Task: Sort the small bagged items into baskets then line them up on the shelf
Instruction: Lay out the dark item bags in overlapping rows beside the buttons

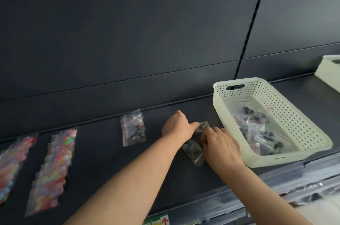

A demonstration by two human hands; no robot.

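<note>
I judge this partway done: dark bags already lie in the white basket; the left hand and right hand pinch a dark stack on the shelf just beside it; a dark pile and colourful rows remain unsorted.

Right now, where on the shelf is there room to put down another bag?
Bare shelf lies between the colourful bag row and the small bag stack, and in front of that stack. It is crowded where the left hand and right hand grip the clear bags beside the white basket.
</note>
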